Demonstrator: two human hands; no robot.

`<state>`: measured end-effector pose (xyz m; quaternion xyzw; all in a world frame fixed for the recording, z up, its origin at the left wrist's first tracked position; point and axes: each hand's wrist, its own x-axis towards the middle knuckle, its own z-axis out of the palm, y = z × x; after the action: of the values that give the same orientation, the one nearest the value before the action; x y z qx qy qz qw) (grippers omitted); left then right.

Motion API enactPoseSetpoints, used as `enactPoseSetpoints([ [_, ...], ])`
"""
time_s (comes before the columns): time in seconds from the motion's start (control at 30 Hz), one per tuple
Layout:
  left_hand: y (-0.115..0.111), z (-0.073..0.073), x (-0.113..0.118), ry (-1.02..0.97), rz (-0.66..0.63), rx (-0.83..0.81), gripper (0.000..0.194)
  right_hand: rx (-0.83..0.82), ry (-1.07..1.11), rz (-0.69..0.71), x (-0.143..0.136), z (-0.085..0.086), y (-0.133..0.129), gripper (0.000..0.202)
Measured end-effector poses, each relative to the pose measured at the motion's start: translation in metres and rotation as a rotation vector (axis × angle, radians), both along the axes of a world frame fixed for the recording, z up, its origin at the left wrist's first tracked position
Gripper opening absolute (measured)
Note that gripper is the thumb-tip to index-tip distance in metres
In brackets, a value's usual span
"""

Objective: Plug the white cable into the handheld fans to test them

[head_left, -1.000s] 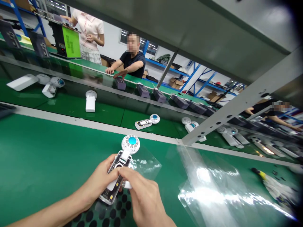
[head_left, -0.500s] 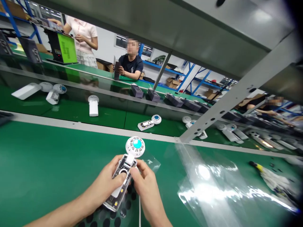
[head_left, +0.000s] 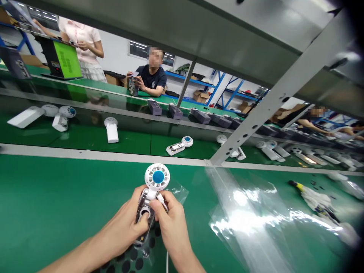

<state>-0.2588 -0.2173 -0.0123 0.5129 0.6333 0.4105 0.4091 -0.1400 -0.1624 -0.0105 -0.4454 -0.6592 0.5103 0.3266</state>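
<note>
A small handheld fan (head_left: 157, 177) is at the centre, its round white head with a blue middle tilted up and its clear-cased handle showing parts inside. My left hand (head_left: 127, 220) is wrapped around the handle from the left, thumb on the white ring. My right hand (head_left: 173, 222) pinches a white cable (head_left: 167, 261) by its plug end, beside the fan's neck. The right thumb lies against the upper handle. Whether the plug sits in a socket cannot be made out. Beneath the hands lies a clear sheet with black round dots (head_left: 134, 264).
Clear plastic bags (head_left: 244, 227) cover the green table at right, near a glove with dark and yellow tips (head_left: 313, 197). Beyond a metal rail (head_left: 93, 153), more fans (head_left: 112, 131) lie on a green strip. A slanted post (head_left: 256, 117) and overhead shelf bound the view. Co-workers sit and stand opposite.
The fan has turned so its head faces me more, and its blue middle looks darker. The plug end now shows at my right fingers. Opposite, the seated person has shifted the box held.
</note>
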Motion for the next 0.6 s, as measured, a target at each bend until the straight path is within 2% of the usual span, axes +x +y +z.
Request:
enactPoseSetpoints([
  [0.2, 0.007, -0.007, -0.003, -0.061, 0.032, 0.008, 0.043, -0.017, -0.017, 0.05, -0.003, -0.003, 0.01, 0.016],
  [0.3, 0.016, -0.008, -0.01, -0.362, 0.103, -0.112, 0.042, -0.02, -0.029, 0.05, 0.005, -0.005, 0.018, 0.021],
  [0.4, 0.023, -0.006, -0.013, -0.61, 0.167, -0.249, 0.045, -0.011, -0.042, 0.052, 0.017, -0.003, 0.019, 0.016],
  [0.53, 0.028, -0.004, -0.007, -0.647, 0.119, -0.247, 0.041, -0.102, 0.017, 0.228, 0.028, 0.004, 0.011, 0.012],
  [0.6, 0.03, -0.004, -0.001, -0.654, 0.089, -0.257, 0.042, -0.127, 0.038, 0.255, 0.03, 0.005, 0.009, 0.01],
])
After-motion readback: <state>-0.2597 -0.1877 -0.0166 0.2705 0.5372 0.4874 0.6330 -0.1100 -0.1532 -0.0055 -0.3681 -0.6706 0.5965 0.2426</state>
